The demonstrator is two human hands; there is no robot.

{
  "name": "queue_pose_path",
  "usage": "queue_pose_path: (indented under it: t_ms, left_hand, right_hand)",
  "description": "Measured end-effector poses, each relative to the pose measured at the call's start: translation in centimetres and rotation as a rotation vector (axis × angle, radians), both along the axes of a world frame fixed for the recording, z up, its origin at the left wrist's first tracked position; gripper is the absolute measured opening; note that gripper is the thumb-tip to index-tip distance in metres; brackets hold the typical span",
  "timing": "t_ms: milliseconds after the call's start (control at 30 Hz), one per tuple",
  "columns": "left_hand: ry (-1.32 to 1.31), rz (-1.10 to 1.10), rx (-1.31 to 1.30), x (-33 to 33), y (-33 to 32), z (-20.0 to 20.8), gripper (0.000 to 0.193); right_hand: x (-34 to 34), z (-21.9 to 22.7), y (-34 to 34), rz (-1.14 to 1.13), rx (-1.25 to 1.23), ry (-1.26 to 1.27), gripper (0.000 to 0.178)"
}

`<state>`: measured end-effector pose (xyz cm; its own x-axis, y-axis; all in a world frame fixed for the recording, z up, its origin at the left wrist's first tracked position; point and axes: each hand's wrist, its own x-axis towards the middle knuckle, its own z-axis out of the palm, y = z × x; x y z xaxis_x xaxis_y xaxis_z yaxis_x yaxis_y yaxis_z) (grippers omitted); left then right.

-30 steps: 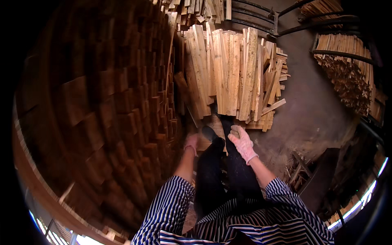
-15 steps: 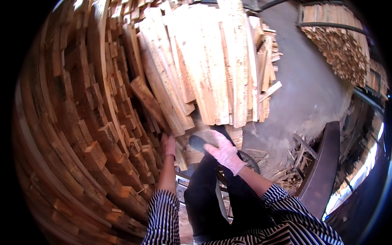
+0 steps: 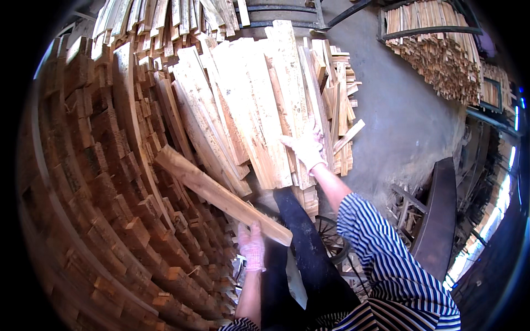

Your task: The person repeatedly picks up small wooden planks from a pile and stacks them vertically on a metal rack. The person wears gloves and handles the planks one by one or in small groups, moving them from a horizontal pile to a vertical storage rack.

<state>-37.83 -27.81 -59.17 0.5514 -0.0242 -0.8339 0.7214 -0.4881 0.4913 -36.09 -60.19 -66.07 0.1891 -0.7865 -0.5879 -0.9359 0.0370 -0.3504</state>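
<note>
My left hand (image 3: 252,245), in a pale pink knit glove, is closed on a wooden plank (image 3: 221,193) near its lower right end. The plank lies slantwise above my legs, and its far end reaches to the stack of wood on the left. My right hand (image 3: 308,148), gloved alike, is laid over the near end of the bright board pile (image 3: 256,110). Its thumb and fingers are spread, and it has no visible grip on a board.
Stacked timber (image 3: 105,182) rises like a wall at my left. More boards (image 3: 160,19) lie at the far left, and a framed bundle of sticks (image 3: 436,49) stands far right. A spoked wheel (image 3: 330,234) is beside my leg. A dark curved beam (image 3: 439,215) stands at the right.
My left hand has come nearer and lifted the plank out from beside the pile. My right hand has moved from by my knee up onto the boards. The view has shifted.
</note>
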Motion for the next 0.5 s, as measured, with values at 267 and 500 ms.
queue_pose_path:
  t_ms: [267, 500]
  left_hand:
    - [-0.231, -0.541, -0.014, 3.3, -6.1, 4.4, 0.062]
    - [-0.099, -0.892, -0.099, 12.7, -12.3, -4.0, 0.065]
  right_hand:
    - [-4.3, -3.0, -1.8, 0.012, -0.104, -0.140, 0.107]
    - [-1.7, 1.4, 1.8, -0.056, 0.224, -0.272, 0.108]
